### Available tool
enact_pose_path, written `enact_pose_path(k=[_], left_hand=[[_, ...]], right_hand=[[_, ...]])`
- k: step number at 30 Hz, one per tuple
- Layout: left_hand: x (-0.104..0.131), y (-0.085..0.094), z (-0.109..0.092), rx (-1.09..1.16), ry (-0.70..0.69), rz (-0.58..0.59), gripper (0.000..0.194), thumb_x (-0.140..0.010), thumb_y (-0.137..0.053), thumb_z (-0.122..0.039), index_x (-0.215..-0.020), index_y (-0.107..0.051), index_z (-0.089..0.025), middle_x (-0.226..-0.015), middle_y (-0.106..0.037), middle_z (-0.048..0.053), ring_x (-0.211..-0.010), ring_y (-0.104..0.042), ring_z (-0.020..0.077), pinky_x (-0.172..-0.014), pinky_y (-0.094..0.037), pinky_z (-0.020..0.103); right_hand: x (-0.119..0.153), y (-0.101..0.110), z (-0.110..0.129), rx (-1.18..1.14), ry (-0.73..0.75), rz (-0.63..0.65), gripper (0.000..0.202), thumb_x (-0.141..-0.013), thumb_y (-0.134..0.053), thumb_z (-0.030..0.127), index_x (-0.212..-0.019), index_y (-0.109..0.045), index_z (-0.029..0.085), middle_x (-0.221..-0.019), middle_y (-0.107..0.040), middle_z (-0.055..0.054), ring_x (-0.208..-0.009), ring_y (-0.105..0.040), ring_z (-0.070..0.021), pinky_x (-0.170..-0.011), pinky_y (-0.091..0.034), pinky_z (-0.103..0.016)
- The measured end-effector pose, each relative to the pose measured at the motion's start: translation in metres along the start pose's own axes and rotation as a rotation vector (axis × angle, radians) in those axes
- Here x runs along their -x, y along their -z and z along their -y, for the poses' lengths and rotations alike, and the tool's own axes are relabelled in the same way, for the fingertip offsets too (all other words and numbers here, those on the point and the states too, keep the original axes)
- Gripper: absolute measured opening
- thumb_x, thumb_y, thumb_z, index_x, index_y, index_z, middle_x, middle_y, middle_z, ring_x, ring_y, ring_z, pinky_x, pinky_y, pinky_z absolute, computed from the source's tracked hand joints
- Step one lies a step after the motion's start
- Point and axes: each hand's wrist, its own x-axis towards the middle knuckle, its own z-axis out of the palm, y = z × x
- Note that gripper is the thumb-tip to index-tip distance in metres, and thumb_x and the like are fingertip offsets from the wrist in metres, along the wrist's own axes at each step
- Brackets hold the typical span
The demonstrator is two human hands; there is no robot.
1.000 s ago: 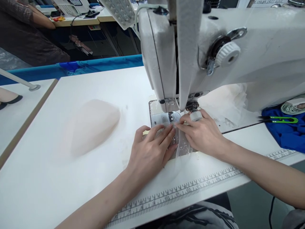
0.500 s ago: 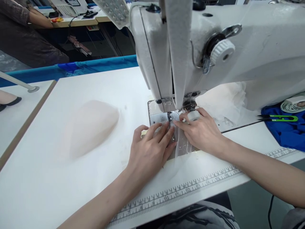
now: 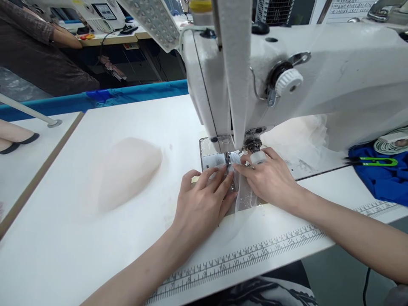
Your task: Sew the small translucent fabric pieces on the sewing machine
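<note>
A white industrial sewing machine [image 3: 287,80] stands on a white table [image 3: 95,255]. A sheer, almost clear strip of fabric [image 3: 244,197] lies over the metal needle plate [image 3: 213,161] under the presser foot. My left hand [image 3: 200,204] lies flat with its fingers pressing the strip just left of the needle. My right hand [image 3: 270,178] presses the strip from the right, fingertips beside the presser foot, with a white thimble-like ring [image 3: 258,158] on one finger. The two hands' fingertips nearly touch in front of the needle.
A pale pink fabric piece [image 3: 126,172] lies on the table to the left. Sheer white fabric [image 3: 299,136] bunches behind the machine arm. Green snips [image 3: 374,161] rest on blue cloth [image 3: 382,178] at right. A printed ruler [image 3: 255,255] runs along the front edge. Another person [image 3: 41,55] sits far left.
My hands stay pressed on the sheer strip at the needle, barely shifting. The view has tilted slightly, so the machine head sits a little lower in frame.
</note>
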Motion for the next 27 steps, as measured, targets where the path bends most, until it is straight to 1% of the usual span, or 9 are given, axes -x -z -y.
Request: enact_pose_path(k=[8, 16, 18, 20, 22, 24, 25, 26, 27], left_hand=[[0.000, -0.003, 0.003, 0.010, 0.009, 0.011, 0.032, -0.094, -0.047, -0.031, -0.121, -0.059, -0.017, -0.120, -0.065, 0.006, -0.111, -0.058, 0.0229, -0.090, -0.036, 0.044], [-0.001, -0.008, 0.006, 0.012, 0.014, 0.009, 0.035, -0.095, -0.045, -0.034, -0.123, -0.057, -0.017, -0.124, -0.063, 0.008, -0.114, -0.055, 0.0247, -0.090, -0.036, 0.045], [0.000, -0.006, 0.006, 0.026, 0.014, 0.011, 0.036, -0.094, -0.046, -0.034, -0.124, -0.056, -0.017, -0.126, -0.061, 0.009, -0.117, -0.053, 0.0254, -0.093, -0.037, 0.045], [0.000, 0.003, 0.006, 0.070, 0.026, 0.007, 0.033, -0.094, -0.046, -0.032, -0.121, -0.057, -0.017, -0.123, -0.063, 0.009, -0.118, -0.053, 0.0252, -0.095, -0.038, 0.044], [0.002, 0.019, 0.006, 0.178, 0.071, 0.065, 0.028, -0.094, -0.045, -0.031, -0.114, -0.059, -0.018, -0.115, -0.066, 0.007, -0.109, -0.058, 0.0227, -0.088, -0.045, 0.039], [0.003, 0.036, 0.005, 0.325, 0.111, 0.219, 0.027, -0.091, -0.049, -0.037, -0.108, -0.059, -0.019, -0.108, -0.065, 0.006, -0.091, -0.061, 0.0193, -0.072, -0.050, 0.032], [0.005, 0.043, 0.003, 0.382, 0.107, 0.313, 0.031, -0.086, -0.055, -0.042, -0.107, -0.058, -0.020, -0.107, -0.063, 0.006, -0.086, -0.060, 0.0190, -0.066, -0.051, 0.031], [0.006, 0.048, 0.001, 0.407, 0.088, 0.383, 0.037, -0.080, -0.062, -0.045, -0.106, -0.057, -0.019, -0.107, -0.061, 0.007, -0.084, -0.058, 0.0199, -0.063, -0.051, 0.031], [0.008, 0.050, -0.002, 0.400, 0.065, 0.421, 0.040, -0.076, -0.066, -0.042, -0.105, -0.056, -0.018, -0.106, -0.059, 0.008, -0.086, -0.057, 0.0217, -0.064, -0.051, 0.033]], right_hand=[[0.001, 0.001, 0.000, 0.046, -0.009, 0.031, 0.028, -0.088, -0.046, 0.011, -0.103, -0.067, 0.021, -0.105, -0.067, -0.005, -0.096, -0.053, -0.0224, -0.084, -0.031, -0.037], [-0.001, 0.001, -0.001, 0.054, -0.009, 0.038, 0.026, -0.087, -0.047, 0.010, -0.097, -0.068, 0.020, -0.104, -0.067, -0.007, -0.097, -0.054, -0.0233, -0.085, -0.032, -0.037], [-0.001, 0.005, -0.002, 0.041, -0.013, 0.032, 0.026, -0.086, -0.047, 0.010, -0.095, -0.069, 0.019, -0.098, -0.068, -0.008, -0.095, -0.055, -0.0238, -0.086, -0.032, -0.038], [-0.001, 0.013, -0.004, 0.008, -0.028, 0.028, 0.026, -0.086, -0.047, 0.009, -0.092, -0.070, 0.018, -0.092, -0.068, -0.008, -0.093, -0.056, -0.0242, -0.085, -0.034, -0.039], [0.000, 0.027, -0.008, -0.099, -0.037, 0.069, 0.023, -0.086, -0.049, 0.011, -0.092, -0.070, 0.018, -0.088, -0.068, -0.006, -0.087, -0.057, -0.0228, -0.080, -0.037, -0.038], [0.002, 0.041, -0.011, -0.280, -0.007, 0.184, 0.020, -0.084, -0.056, 0.019, -0.100, -0.068, 0.021, -0.094, -0.067, -0.004, -0.080, -0.058, -0.0192, -0.073, -0.041, -0.034], [0.003, 0.047, -0.013, -0.369, 0.026, 0.259, 0.024, -0.082, -0.061, 0.022, -0.106, -0.065, 0.023, -0.101, -0.065, -0.003, -0.077, -0.059, -0.0173, -0.068, -0.042, -0.031], [0.003, 0.051, -0.013, -0.438, 0.056, 0.327, 0.026, -0.081, -0.063, 0.024, -0.107, -0.064, 0.024, -0.105, -0.064, -0.002, -0.075, -0.059, -0.0156, -0.064, -0.041, -0.029], [0.004, 0.055, -0.013, -0.481, 0.077, 0.381, 0.024, -0.081, -0.064, 0.023, -0.105, -0.064, 0.025, -0.108, -0.062, -0.001, -0.074, -0.059, -0.0139, -0.060, -0.041, -0.027]])
